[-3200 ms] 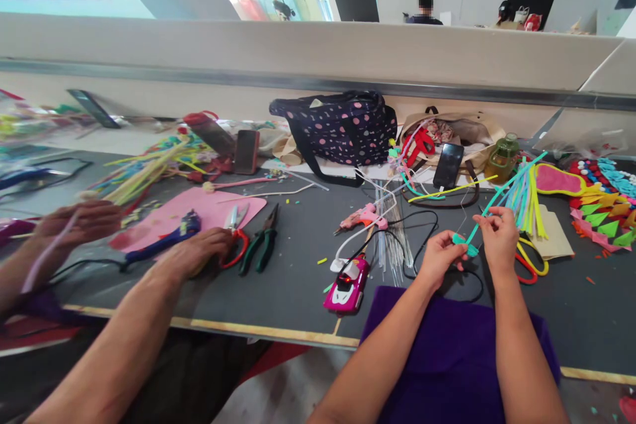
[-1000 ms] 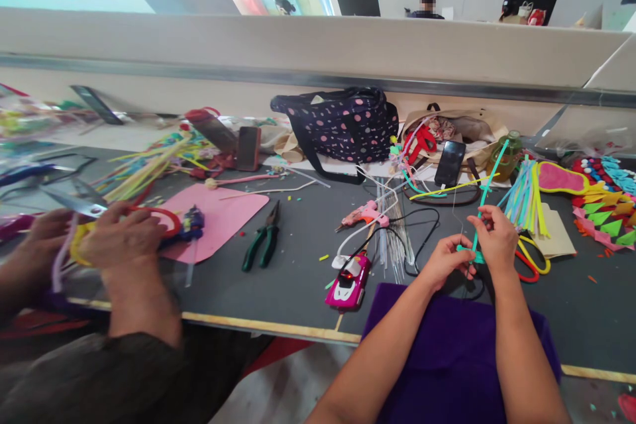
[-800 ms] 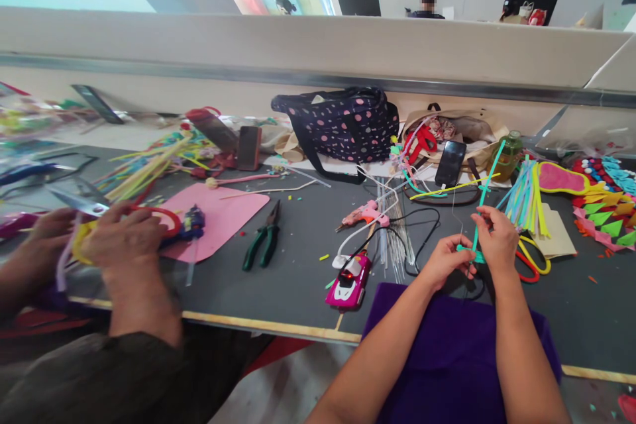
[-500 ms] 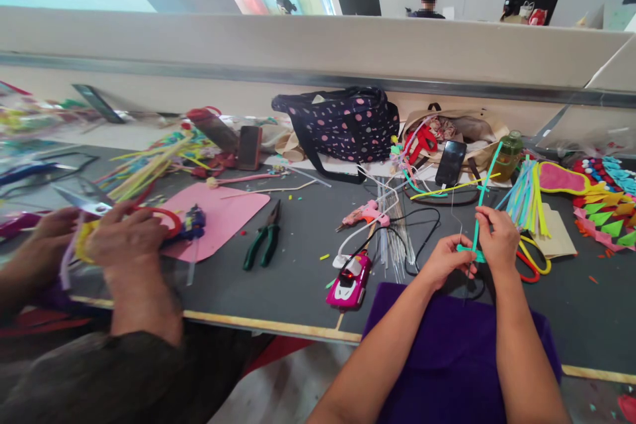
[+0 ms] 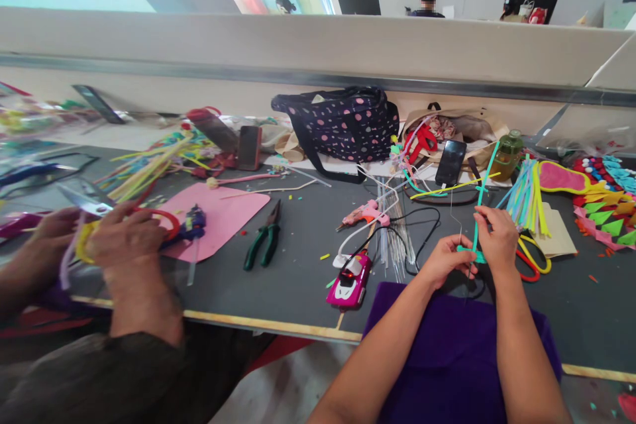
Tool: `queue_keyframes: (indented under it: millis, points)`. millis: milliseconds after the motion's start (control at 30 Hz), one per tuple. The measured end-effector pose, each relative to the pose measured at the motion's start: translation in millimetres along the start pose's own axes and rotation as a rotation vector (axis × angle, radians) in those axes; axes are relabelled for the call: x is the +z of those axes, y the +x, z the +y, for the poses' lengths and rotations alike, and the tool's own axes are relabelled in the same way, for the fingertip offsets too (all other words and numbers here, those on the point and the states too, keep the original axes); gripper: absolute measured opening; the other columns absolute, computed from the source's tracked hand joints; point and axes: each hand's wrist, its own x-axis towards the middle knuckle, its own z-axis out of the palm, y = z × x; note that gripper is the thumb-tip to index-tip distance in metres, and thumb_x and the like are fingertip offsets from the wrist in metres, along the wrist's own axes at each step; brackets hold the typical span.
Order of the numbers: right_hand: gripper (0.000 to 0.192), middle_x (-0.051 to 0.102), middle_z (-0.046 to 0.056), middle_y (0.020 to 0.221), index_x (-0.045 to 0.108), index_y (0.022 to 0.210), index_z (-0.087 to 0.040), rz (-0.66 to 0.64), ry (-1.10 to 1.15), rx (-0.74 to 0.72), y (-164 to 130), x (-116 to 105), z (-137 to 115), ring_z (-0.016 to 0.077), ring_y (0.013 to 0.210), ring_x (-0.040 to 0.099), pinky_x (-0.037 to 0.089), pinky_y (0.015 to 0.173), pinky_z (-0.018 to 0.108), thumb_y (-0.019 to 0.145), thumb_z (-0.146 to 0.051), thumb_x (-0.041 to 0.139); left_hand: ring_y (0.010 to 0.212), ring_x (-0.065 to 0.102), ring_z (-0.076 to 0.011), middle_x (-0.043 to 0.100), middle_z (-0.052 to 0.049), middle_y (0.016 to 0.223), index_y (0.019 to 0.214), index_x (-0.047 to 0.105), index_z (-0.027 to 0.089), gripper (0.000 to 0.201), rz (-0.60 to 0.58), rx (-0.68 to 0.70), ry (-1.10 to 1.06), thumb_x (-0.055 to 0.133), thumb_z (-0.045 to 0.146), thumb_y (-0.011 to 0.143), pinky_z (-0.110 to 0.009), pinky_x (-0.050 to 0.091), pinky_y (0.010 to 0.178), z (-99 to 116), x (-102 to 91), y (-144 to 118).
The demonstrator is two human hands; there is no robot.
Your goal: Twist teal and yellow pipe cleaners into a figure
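A green pipe cleaner (image 5: pixel 483 195) stands nearly upright between my hands, with a short crosspiece near its upper part and a green bundle at its lower end. My left hand (image 5: pixel 444 264) pinches that lower bundle, and a thin bent wire (image 5: pixel 454 215) rises beside its fingers. Just above and to the right, my right hand (image 5: pixel 498 238) has thumb and fingers closed on the stem. Both hands are over the purple cloth's (image 5: pixel 447 344) far edge. A yellow pipe cleaner (image 5: pixel 437 191) lies behind the stem.
At left, a co-worker's hands (image 5: pixel 126 245) hold scissors (image 5: pixel 94 205). Green-handled pliers (image 5: pixel 263 242), a pink glue gun (image 5: pixel 365 213) and a magenta power strip (image 5: pixel 350 285) lie between us. Red-and-yellow-handled scissors (image 5: pixel 536 258) and a pipe-cleaner bunch (image 5: pixel 529 199) are right of my hands. Bags (image 5: pixel 348 122) stand behind.
The upper tip of the green pipe cleaner has tilted slightly left, and my right hand has shifted a little with it. My left hand keeps its hold almost unmoved.
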Motion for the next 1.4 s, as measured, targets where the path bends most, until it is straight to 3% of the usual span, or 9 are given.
queue_keyframes:
  millis: [500,833,1033,1133,1200,1300,1400]
  points:
    - [0.023,0.069,0.005,0.085,0.070,0.099,-0.020,0.000,0.008,0.002,0.7,-1.5,4.1,0.0195,0.082,0.055,0.042,0.077,0.030,0.093,-0.030,0.050,0.052,0.064,-0.0161,0.064,-0.001,0.058,0.088,0.052,0.013,0.048,-0.008,-0.051,0.020,0.084,0.030,0.055,-0.025,0.052,0.049,-0.2,-0.3,-0.7]
    - [0.022,0.068,0.006,0.086,0.070,0.100,-0.021,-0.001,0.009,0.005,0.5,-0.7,5.0,0.0202,0.085,0.056,0.044,0.078,0.032,0.091,-0.031,0.052,0.051,0.064,-0.0156,0.063,0.000,0.059,0.084,0.053,0.014,0.044,0.015,-0.033,0.013,0.083,0.030,0.055,-0.025,0.052,0.049,-1.0,-1.9,0.6]
    - [0.021,0.068,0.007,0.087,0.070,0.096,-0.021,0.076,0.077,0.048,3.3,-7.8,3.2,0.0206,0.088,0.057,0.045,0.082,0.035,0.091,-0.032,0.052,0.049,0.063,-0.0150,0.063,0.000,0.059,0.079,0.052,0.014,0.040,0.039,-0.027,-0.004,0.081,0.029,0.057,-0.024,0.051,0.047,-0.1,-4.0,1.6]
    - [0.022,0.068,0.007,0.085,0.070,0.090,-0.019,0.201,0.192,0.154,5.7,-12.9,8.1,0.0197,0.084,0.059,0.046,0.079,0.035,0.089,-0.035,0.055,0.049,0.062,-0.0146,0.063,-0.001,0.060,0.079,0.052,0.014,0.038,0.033,-0.026,-0.026,0.080,0.028,0.058,-0.024,0.051,0.046,0.0,-5.9,1.8]
    - [0.024,0.068,0.007,0.085,0.070,0.088,-0.018,0.317,0.324,0.310,7.1,-15.4,15.9,0.0189,0.081,0.060,0.048,0.073,0.033,0.086,-0.039,0.058,0.049,0.062,-0.0144,0.064,-0.001,0.060,0.079,0.052,0.014,0.037,0.019,-0.034,-0.040,0.080,0.026,0.058,-0.024,0.051,0.046,0.7,-6.8,1.4]
    - [0.028,0.065,0.004,0.080,0.068,0.090,-0.017,0.482,0.648,0.606,8.6,-17.1,33.0,0.0141,0.069,0.058,0.046,0.056,0.025,0.079,-0.043,0.065,0.047,0.061,-0.0142,0.062,-0.001,0.058,0.078,0.052,0.014,0.036,-0.010,-0.049,-0.070,0.080,0.025,0.058,-0.024,0.051,0.045,3.3,-7.0,-0.3]
    - [0.029,0.059,-0.002,0.071,0.066,0.083,-0.017,0.507,0.990,0.778,9.7,-16.0,48.9,0.0067,0.054,0.048,0.039,0.045,0.018,0.070,-0.041,0.074,0.046,0.060,-0.0136,0.061,0.000,0.058,0.078,0.052,0.014,0.037,-0.056,-0.066,-0.107,0.081,0.024,0.057,-0.024,0.051,0.045,6.4,-6.0,-3.2]
